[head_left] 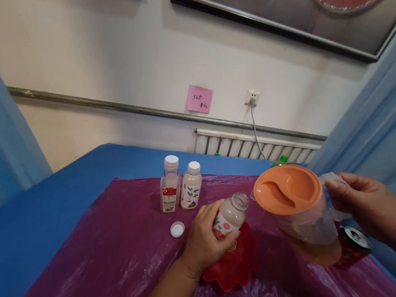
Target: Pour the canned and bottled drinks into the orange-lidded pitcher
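Note:
My left hand (208,233) is wrapped round a small clear bottle (232,212) with a floral label. The bottle has no cap and leans to the right above a red scalloped dish (230,272). My right hand (363,199) grips the handle of a clear plastic pitcher (315,235) with an orange lid (288,190). Brownish liquid lies in the lower part of the pitcher, and its spout side is close to the bottle's mouth. A white cap (177,229) rests on the purple sheet, left of my left hand.
Two white-capped bottles, one with a red label (170,194) and one with a leaf print (191,189), stand behind. An opened drink can (353,244) is beside the pitcher. Purple plastic (98,251) covers the blue table (100,160). A green bottle top (280,160) shows behind the pitcher.

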